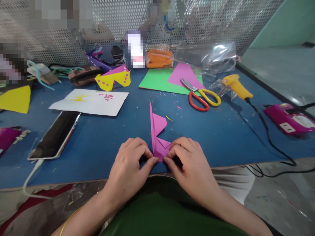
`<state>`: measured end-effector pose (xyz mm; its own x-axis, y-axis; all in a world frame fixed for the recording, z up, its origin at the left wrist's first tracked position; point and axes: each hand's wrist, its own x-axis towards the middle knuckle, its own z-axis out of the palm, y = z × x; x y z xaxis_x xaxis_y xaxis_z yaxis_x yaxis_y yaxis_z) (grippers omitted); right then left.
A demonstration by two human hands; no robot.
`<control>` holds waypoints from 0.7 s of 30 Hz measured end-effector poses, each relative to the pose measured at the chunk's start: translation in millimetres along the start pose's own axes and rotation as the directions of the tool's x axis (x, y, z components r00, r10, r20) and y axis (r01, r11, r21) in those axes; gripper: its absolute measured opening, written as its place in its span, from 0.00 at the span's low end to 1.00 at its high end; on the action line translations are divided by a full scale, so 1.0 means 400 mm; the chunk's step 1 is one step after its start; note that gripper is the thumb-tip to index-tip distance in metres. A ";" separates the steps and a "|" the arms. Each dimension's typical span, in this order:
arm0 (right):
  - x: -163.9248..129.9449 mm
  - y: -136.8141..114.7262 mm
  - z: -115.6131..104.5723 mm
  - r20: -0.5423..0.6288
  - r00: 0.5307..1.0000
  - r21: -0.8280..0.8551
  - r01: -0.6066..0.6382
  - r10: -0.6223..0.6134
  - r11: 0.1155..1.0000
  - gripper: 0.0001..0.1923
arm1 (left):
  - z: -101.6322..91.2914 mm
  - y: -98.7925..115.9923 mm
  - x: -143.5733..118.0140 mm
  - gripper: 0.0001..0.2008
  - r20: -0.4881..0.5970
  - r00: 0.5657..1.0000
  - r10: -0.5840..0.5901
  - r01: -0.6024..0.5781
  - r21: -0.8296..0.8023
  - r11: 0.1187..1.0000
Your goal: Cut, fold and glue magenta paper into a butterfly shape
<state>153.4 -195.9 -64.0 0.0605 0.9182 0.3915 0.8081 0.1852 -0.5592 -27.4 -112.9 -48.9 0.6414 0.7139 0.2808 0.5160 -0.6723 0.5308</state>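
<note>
1. My left hand (130, 164) and right hand (189, 162) pinch the folded pink paper (158, 137), fingers closed on its near end.
2. It lies on the counter (221, 131), nearer me than the scissors (201, 95).
3. I'd press evenly along the crease.

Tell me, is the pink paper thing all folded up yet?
Not yet. Done: the pink paper already has several creases and a long point sticking up. In hand: the left hand and right hand pinch its near end on the blue table. Left: its final shape isn't clear yet, and the scissors lie unused.
</note>
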 end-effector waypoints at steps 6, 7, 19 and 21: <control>-0.014 0.007 0.008 -0.109 0.993 -0.007 0.046 -0.046 0.999 0.03 | 0.007 0.000 0.003 0.06 -0.051 0.999 -0.003 0.002 -0.024 1.000; -0.018 0.008 0.009 -0.148 0.985 -0.010 0.094 -0.094 0.996 0.02 | 0.008 0.001 0.003 0.07 -0.055 0.998 -0.003 0.002 -0.023 1.000; -0.069 0.018 0.064 -0.125 0.813 -0.354 0.499 -0.569 0.791 0.16 | -0.003 -0.003 0.002 0.09 -0.061 0.998 0.008 -0.010 -0.041 0.999; -0.073 0.021 0.073 -0.136 0.808 -0.362 0.497 -0.573 0.788 0.15 | -0.011 -0.002 0.006 0.10 -0.035 0.999 -0.007 0.005 -0.051 0.999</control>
<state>141.1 -211.0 -101.4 -0.3339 0.5886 0.7363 0.8794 0.4757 0.0186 -28.8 -109.9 -45.2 0.6180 0.7248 0.3047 0.4893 -0.6579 0.5725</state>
